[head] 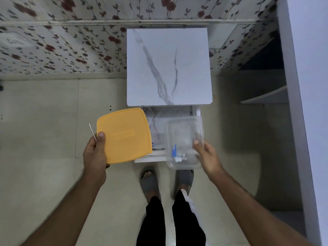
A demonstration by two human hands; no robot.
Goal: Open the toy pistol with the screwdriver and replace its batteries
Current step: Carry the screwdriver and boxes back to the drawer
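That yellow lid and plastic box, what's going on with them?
A person stands at a small marble-top table with its drawer pulled open. The left hand holds the yellow lid and a thin metal rod. The right hand holds the clear box, with a few small items inside. No toy pistol is in view.

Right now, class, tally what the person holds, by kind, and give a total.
Yellow lid, in the left hand: 1
Thin metal shaft, likely the screwdriver, same hand: 1
Clear container, in the right hand: 1
Small items inside the container: too blurred to count
Total: 3
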